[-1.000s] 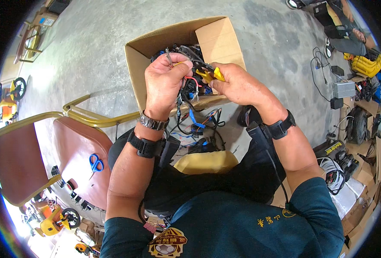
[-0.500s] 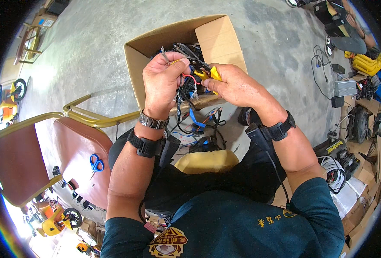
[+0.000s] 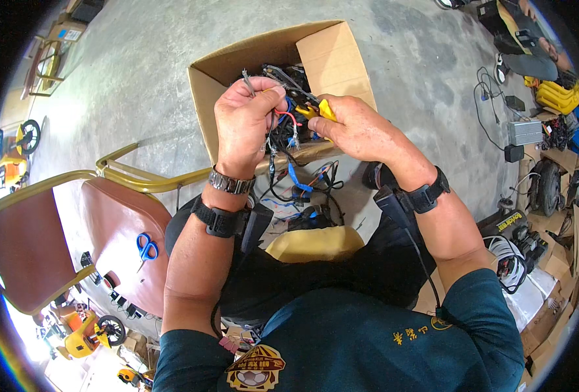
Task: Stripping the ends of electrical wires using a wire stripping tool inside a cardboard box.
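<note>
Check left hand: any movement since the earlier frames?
Yes, slightly: the left hand has shifted to the left in the view, judged against the chair, which sits in the same place.

Looks like some kind of repair workshop tbh: bare concrete floor [image 3: 139, 85], a cardboard box [image 3: 334, 60] with tangled wires [image 3: 295, 176] in and around it, yellow-handled pliers [image 3: 328, 110], a loose black tyre [image 3: 545, 186], coiled white cable [image 3: 506, 256] and yellow wheeled machines [image 3: 80, 341] off left.

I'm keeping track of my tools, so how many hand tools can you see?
2: the yellow-handled tool in the right hand, and the blue-handled scissors on the chair seat. Others may be hidden in the cardboard box.
</note>
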A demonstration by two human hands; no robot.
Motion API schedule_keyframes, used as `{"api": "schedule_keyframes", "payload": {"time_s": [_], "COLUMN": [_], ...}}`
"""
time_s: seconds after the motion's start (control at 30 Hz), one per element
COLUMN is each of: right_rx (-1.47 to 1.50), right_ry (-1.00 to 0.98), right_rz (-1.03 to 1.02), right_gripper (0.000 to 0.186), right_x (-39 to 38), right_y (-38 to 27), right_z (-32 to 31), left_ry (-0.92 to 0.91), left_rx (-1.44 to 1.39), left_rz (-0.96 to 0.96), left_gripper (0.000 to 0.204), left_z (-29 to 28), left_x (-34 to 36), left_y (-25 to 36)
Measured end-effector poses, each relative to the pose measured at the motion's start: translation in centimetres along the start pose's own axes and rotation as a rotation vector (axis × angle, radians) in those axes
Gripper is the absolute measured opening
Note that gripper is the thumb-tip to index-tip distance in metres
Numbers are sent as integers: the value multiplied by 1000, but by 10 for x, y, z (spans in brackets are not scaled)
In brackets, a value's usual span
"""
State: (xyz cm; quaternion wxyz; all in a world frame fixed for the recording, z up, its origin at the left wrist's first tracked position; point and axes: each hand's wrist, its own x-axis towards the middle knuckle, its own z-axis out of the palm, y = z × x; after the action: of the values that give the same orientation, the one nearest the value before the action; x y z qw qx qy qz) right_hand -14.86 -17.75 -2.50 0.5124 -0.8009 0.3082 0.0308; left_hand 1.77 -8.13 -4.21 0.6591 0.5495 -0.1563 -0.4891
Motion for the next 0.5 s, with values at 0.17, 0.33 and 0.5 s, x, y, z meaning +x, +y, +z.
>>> {"api": "schedule_keyframes", "payload": {"time_s": [0.17, 0.33, 0.5], "right_rx": [22, -2, -7], "right_ry": [33, 38, 60], "right_rz": [-12, -26, -55], "right_gripper": [28, 29, 29], "right_x": [0, 1, 2], "right_y": [4, 2, 3], "right_z": [2, 2, 3], "left_ry": [15, 16, 25], "left_rx": [-13, -12, 20], "left_rz": [-10, -7, 8], "left_gripper": [4, 4, 1], "left_z": [1, 0, 2], "left_x": [0, 0, 1], "left_y": [2, 3, 2]}}
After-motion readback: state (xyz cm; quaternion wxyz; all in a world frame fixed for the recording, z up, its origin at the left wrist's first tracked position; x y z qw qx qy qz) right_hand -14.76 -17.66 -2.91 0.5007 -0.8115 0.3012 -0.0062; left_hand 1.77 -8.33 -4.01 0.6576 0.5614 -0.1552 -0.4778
